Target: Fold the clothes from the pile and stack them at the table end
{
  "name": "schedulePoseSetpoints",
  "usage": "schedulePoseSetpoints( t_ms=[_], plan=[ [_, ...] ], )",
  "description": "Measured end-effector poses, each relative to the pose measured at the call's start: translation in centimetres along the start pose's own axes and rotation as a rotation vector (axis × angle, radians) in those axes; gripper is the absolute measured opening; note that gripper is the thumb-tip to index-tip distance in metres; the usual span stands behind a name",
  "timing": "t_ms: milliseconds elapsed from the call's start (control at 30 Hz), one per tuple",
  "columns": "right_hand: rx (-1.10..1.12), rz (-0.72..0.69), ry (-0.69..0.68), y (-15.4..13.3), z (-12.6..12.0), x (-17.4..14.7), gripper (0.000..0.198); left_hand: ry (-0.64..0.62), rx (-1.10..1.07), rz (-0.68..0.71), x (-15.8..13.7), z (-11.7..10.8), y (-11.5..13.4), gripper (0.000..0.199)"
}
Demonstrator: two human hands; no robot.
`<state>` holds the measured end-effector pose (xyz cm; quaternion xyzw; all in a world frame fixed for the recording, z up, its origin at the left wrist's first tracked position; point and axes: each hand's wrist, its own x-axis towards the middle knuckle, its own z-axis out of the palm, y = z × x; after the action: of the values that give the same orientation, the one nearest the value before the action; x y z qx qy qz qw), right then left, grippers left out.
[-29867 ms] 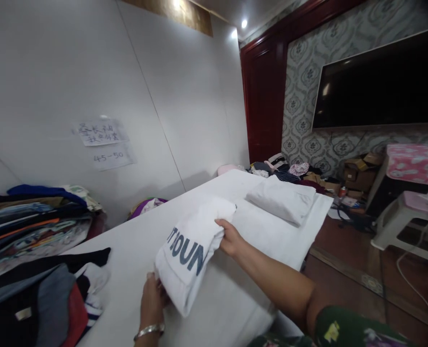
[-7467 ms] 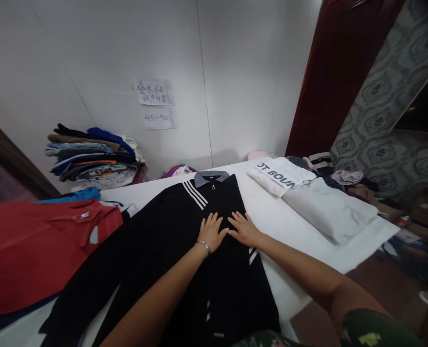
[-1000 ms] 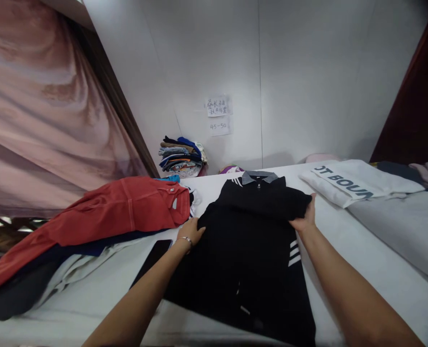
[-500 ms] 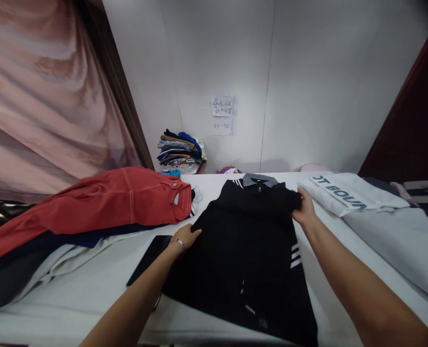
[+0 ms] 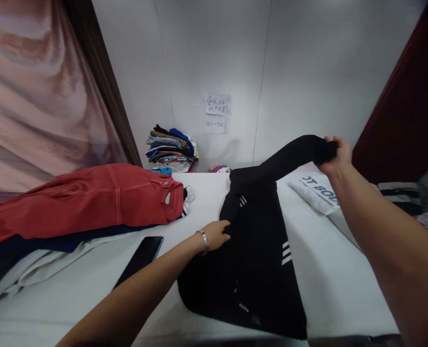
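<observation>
A black jacket (image 5: 260, 241) with white stripes lies on the white-covered table (image 5: 336, 279), its left side folded inward and its grey collar now out of sight. My left hand (image 5: 216, 236), with a bracelet at the wrist, is closed on the folded left part of it. My right hand (image 5: 336, 156) grips the cuff of one sleeve (image 5: 289, 152) and holds it raised, stretched up and to the right from the shoulder area. A dark flat device (image 5: 141, 255), like a phone or tablet, lies left of the jacket, partly behind my left forearm.
Red trousers or overalls (image 5: 87, 197) lie over other garments on the left. A stack of folded clothes (image 5: 172, 147) stands by the back wall, below a handwritten paper sign (image 5: 217, 105). On the right lies a white garment with lettering (image 5: 315, 193), partly behind my right arm.
My right hand has moved up and right, lifting a sleeve off the table. My left hand has shifted right, and the jacket's left side is folded inward, covering the collar.
</observation>
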<state>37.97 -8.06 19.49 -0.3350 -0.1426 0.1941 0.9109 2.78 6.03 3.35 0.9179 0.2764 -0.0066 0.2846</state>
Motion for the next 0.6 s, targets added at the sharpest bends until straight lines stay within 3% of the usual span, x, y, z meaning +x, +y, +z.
schedulePoseSetpoints(
  t_ms=[200, 367, 400, 533, 600],
  plan=[
    [-0.072, 0.029, 0.103, -1.3, -2.9, -1.8, 0.019, -0.187, -0.023, 0.070, 1.8, 4.2, 3.6, 0.049],
    [-0.102, 0.044, 0.110, -0.8, -4.1, -2.5, 0.013, -0.507, -0.254, 0.103, 0.9, 3.4, 3.3, 0.068],
    [-0.104, 0.041, 0.116, -0.8, -4.2, -2.6, 0.013, -0.490, -0.262, 0.117, 0.3, 2.8, 2.9, 0.067],
    [-0.118, 0.040, 0.091, -0.6, -4.4, -2.3, 0.014, -0.227, -0.042, 0.078, -3.1, 0.5, 0.6, 0.059],
    [-0.126, 0.047, 0.060, -0.5, -4.5, -2.0, 0.015, -0.216, 0.028, 0.016, -5.1, 0.2, 0.0, 0.055]
  ],
)
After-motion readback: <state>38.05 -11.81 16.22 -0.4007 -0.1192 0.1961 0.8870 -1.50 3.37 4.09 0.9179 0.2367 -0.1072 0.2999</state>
